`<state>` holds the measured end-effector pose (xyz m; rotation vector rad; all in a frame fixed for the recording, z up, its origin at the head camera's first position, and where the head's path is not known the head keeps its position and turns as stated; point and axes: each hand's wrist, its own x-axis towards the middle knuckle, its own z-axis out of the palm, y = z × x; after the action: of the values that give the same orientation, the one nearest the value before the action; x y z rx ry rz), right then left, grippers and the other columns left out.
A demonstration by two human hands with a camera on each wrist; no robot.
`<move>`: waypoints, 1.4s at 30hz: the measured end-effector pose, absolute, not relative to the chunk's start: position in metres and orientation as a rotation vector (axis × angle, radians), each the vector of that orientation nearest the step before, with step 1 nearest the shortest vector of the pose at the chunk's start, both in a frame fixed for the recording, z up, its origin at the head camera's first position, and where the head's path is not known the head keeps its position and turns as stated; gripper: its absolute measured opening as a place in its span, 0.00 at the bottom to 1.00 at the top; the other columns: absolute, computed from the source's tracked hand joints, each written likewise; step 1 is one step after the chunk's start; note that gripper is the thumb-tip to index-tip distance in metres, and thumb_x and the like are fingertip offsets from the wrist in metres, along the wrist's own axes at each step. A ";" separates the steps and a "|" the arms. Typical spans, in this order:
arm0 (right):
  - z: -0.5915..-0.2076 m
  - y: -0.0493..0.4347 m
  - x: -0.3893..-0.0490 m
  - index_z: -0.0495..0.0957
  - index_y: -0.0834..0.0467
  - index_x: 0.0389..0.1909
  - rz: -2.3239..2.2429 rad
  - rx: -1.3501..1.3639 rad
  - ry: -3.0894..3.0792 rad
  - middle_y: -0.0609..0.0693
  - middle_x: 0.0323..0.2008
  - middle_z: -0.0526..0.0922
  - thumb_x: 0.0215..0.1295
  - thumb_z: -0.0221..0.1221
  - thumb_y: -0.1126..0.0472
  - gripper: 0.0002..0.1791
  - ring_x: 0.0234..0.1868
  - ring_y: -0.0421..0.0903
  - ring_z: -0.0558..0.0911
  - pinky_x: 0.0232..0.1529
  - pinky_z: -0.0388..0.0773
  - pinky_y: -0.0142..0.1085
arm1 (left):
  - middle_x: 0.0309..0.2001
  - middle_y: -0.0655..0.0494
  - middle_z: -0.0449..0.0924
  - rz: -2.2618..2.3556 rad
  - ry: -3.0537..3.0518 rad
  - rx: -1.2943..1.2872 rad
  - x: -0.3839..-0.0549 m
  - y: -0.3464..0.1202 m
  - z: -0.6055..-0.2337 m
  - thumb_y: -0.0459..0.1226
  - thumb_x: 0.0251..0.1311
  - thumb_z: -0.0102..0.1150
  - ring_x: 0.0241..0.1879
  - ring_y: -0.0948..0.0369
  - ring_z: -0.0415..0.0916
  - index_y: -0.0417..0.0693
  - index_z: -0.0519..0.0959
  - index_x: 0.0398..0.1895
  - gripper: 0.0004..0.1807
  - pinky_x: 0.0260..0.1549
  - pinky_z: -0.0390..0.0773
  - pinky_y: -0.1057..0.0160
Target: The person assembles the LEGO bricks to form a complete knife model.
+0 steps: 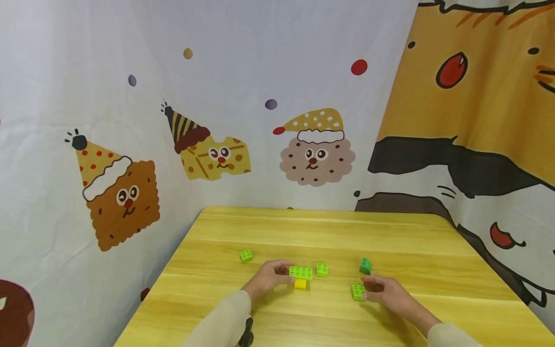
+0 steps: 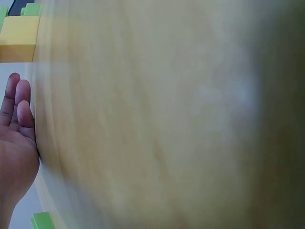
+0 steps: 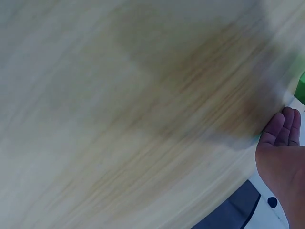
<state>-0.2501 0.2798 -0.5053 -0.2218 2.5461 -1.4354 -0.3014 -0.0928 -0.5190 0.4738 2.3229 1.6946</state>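
Observation:
At the table's middle, a long light green brick (image 1: pixel 301 273) with studs sits on top of a yellow brick (image 1: pixel 300 284). My left hand (image 1: pixel 270 278) pinches the green brick's left end, thumb in front and fingers behind. The yellow brick (image 2: pixel 19 36) shows past the outer fingers in the left wrist view. My right hand (image 1: pixel 388 293) is beside a small light green brick (image 1: pixel 358 292), thumb tip right at its right edge and fingers loosely bent. In the right wrist view the right hand's fingers (image 3: pixel 284 126) point away, thumb hidden.
Behind the stack stands a small light green brick (image 1: pixel 322 269), and a similar brick (image 1: pixel 246 256) lies farther left. A dark green curved brick (image 1: pixel 365 266) stands just beyond my right fingertips. A cloth with cartoon prints (image 1: pixel 243 202) hangs behind the wooden table (image 1: pixel 325 231).

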 end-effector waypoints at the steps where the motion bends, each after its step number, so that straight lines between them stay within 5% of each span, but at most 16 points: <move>1: -0.505 0.280 -0.250 0.69 0.71 0.65 -1.434 -0.231 2.538 0.66 0.60 0.75 0.61 0.69 0.54 0.37 0.59 0.64 0.74 0.56 0.73 0.53 | 0.40 0.53 0.78 1.696 2.323 0.467 -0.301 -0.093 -0.519 0.39 0.59 0.71 0.40 0.57 0.71 0.45 0.79 0.60 0.25 0.35 0.71 0.60; 30: -0.511 0.276 -0.252 0.76 0.66 0.59 -1.326 -0.189 2.643 0.53 0.50 0.80 0.56 0.72 0.55 0.32 0.51 0.52 0.78 0.50 0.77 0.49 | 0.40 0.53 0.78 1.741 2.285 0.463 -0.301 -0.093 -0.522 0.35 0.60 0.69 0.40 0.58 0.72 0.46 0.81 0.55 0.19 0.39 0.72 0.59; 42: -0.501 0.268 -0.256 0.74 0.68 0.60 -1.380 -0.244 2.605 0.55 0.51 0.81 0.60 0.69 0.53 0.33 0.51 0.55 0.79 0.48 0.79 0.47 | 0.41 0.53 0.79 1.730 2.290 0.446 -0.300 -0.093 -0.520 0.37 0.59 0.70 0.40 0.58 0.73 0.47 0.81 0.55 0.20 0.40 0.73 0.58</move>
<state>-0.2561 0.2675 -0.5015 -0.2442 2.6048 -1.3799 -0.2996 -0.0930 -0.5199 0.4463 2.2904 1.7303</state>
